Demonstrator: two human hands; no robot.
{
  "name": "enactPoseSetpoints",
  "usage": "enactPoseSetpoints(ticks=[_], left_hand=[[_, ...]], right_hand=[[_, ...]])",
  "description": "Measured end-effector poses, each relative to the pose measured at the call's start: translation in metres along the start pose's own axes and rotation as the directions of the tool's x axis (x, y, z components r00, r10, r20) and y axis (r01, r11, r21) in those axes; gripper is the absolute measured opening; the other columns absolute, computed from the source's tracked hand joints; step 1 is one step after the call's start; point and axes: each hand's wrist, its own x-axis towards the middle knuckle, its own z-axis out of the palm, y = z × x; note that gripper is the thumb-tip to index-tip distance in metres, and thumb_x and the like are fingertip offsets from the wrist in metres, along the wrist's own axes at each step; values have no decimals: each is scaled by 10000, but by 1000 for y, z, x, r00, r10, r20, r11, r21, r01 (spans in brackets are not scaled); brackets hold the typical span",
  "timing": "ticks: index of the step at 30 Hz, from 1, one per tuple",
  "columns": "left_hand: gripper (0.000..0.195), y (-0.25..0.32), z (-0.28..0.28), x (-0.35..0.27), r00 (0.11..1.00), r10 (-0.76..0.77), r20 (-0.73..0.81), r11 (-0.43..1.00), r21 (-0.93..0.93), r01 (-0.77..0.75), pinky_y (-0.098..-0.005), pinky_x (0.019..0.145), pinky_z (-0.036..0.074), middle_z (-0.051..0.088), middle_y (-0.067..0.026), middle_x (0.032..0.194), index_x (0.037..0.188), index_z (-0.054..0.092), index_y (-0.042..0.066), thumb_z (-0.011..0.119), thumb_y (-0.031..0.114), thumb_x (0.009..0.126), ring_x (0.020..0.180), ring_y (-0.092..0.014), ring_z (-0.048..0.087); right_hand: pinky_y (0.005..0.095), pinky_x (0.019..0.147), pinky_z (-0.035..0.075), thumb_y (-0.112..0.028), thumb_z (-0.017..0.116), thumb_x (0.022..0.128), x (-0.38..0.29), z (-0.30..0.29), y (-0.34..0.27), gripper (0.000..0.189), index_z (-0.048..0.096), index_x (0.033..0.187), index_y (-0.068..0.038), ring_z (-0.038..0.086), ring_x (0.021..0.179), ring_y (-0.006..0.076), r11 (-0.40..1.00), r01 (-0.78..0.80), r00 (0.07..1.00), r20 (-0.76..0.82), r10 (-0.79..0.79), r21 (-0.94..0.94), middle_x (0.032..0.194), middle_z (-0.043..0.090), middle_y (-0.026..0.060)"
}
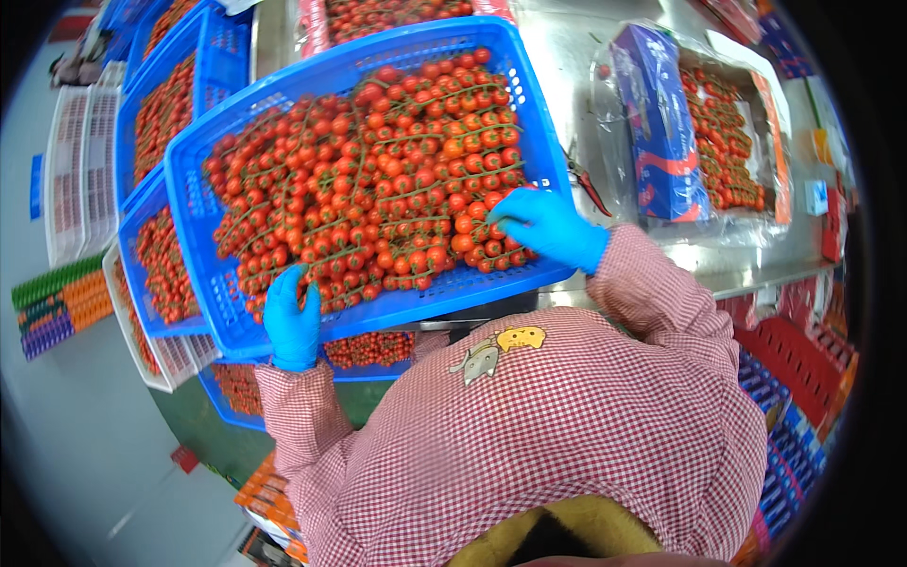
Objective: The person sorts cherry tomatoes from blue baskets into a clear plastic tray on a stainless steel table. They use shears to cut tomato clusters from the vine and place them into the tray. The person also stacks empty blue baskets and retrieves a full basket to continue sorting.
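Observation:
A blue perforated plastic crate (545, 156) lies before me, full of red cherry tomatoes on the vine (354, 184). Their green stems run mostly sideways in rows. My left hand (292, 319), in a blue glove, is at the crate's near left side. Its thumb and fingers are apart, beside the tomatoes, with nothing seen between them. Also gloved in blue, my right hand (542, 225) reaches over the near right corner. Its bent fingertips rest at a truss there; whether they grip the stem is hidden.
Red-handled pruning shears (588, 186) lie on the steel table (567, 42) right of the crate. Beyond them stands a printed carton (659, 135) in clear plastic, with tomatoes inside. More blue crates (205, 78) of tomatoes are stacked at left, near white baskets (81, 170).

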Motion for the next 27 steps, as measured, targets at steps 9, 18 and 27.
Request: enactPoseSetpoints(ticks=[9,18,27], left_hand=[[272,8,-12,-76,953,-243,-180,968,-111,226,-334,821,442,600,-143,994,1034,590,25,637,103,778,929,-240,571],[196,-27,-13,-37,1000,1,-26,991,-132,-5,-357,708,464,590,-123,864,902,612,53,639,84,710,816,-280,565],[256,-34,23,16,744,264,614,859,201,-471,-407,658,450,525,-110,791,891,538,76,627,185,677,786,-291,537]], right_hand=[[381,737,473,-149,570,717,72,129,9,311,575,1027,-127,546,892,271,747,547,791,524,-316,-376,980,535,111],[327,937,385,-58,444,793,56,57,20,370,529,1153,-58,510,1066,205,946,-185,909,412,62,265,1137,545,116],[326,947,376,-8,481,747,6,27,14,401,550,1137,-72,494,1084,219,962,-199,980,63,191,189,1139,535,106]])
